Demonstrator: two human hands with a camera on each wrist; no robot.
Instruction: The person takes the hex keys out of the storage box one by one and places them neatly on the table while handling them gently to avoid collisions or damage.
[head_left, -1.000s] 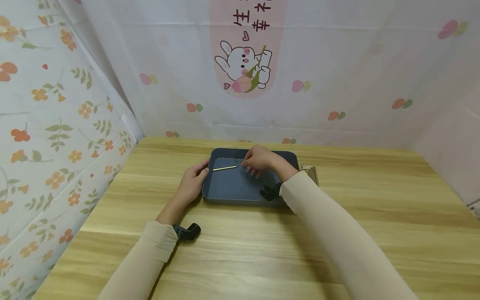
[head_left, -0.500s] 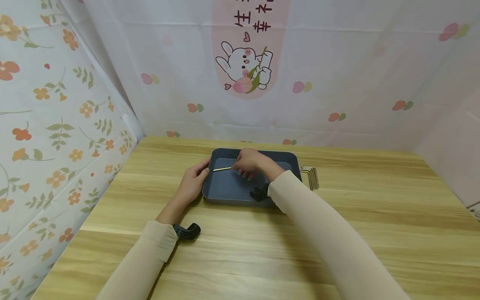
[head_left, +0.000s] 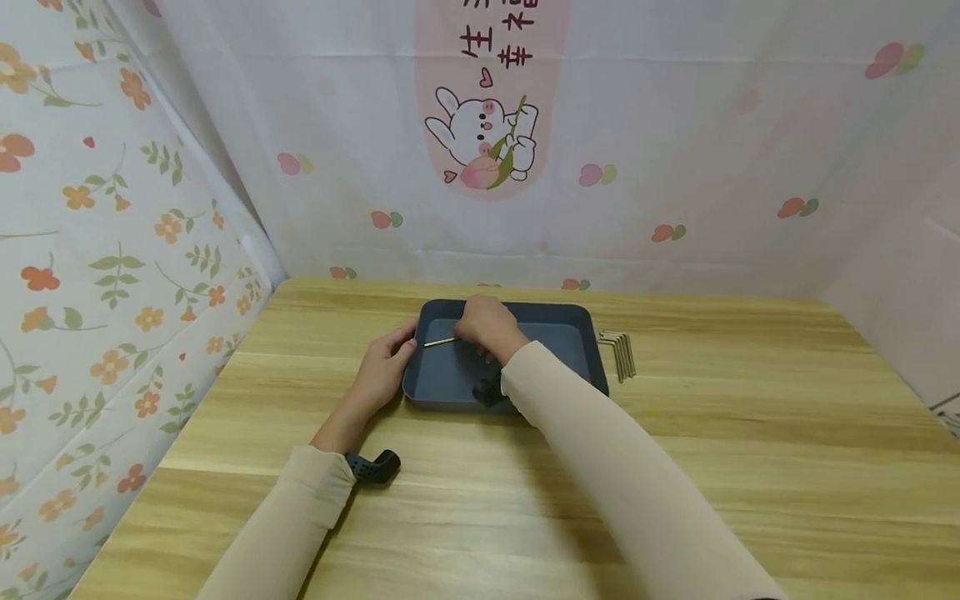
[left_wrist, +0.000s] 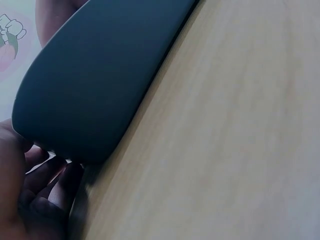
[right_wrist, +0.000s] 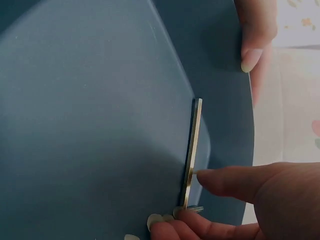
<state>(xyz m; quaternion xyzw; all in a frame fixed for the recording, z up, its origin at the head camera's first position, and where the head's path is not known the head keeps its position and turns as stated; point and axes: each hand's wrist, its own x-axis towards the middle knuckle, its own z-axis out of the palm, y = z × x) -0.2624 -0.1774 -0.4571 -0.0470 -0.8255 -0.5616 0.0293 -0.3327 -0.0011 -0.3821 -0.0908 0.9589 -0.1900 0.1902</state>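
An L-shaped hex key (right_wrist: 192,150) lies on the floor of the dark blue-grey tray (head_left: 442,392), near the tray's left end. My right hand (head_left: 489,325) is over the bend of this key. In the right wrist view its thumb touches the long arm, while the curled fingers reach round the bend and the short arm. My left hand (head_left: 382,367) grips the tray's left wall, thumb at the rim and the other fingers outside, as the left wrist view also shows (left_wrist: 45,185).
Several more L-shaped hex keys (head_left: 620,354) lie side by side on the wooden table (head_left: 450,500), just right of the tray. A patterned white cloth (head_left: 675,150) hangs behind the table, and a floral one (head_left: 112,292) on the left.
My right hand has moved left across the tray to the hex key and now covers its bend. The left hand has kept its grip on the tray.
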